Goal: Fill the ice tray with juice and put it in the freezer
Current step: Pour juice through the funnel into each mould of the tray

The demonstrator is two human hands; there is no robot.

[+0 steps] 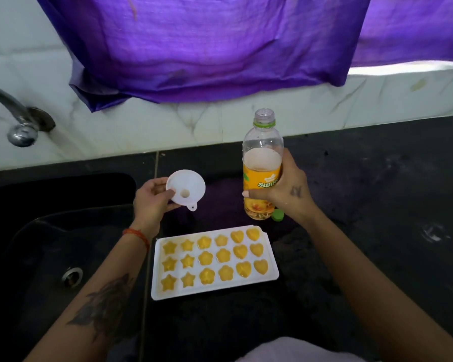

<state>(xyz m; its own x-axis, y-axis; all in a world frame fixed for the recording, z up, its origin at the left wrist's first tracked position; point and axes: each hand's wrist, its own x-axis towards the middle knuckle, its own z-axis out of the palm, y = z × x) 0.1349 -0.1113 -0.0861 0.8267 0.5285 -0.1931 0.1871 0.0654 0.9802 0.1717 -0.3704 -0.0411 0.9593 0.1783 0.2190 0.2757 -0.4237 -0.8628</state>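
Observation:
A white ice tray (157, 288) lies on the dark counter in front of me, its star, flower and heart cells holding yellow juice. My right hand (289, 190) grips an upright, uncapped juice bottle (262, 163) with a yellow label, standing just behind the tray and about half full. My left hand (152, 198) holds a small white funnel (186, 190) by its rim, lifted above the counter left of the bottle. A green cap (278, 215) lies on the counter beside the bottle's base.
A black sink (50, 244) with a metal drain (72, 276) is at the left, with a chrome tap (13, 116) above it. A purple cloth (207, 48) hangs over the white tiled wall behind. Dark counter (377, 205) stretches to the right.

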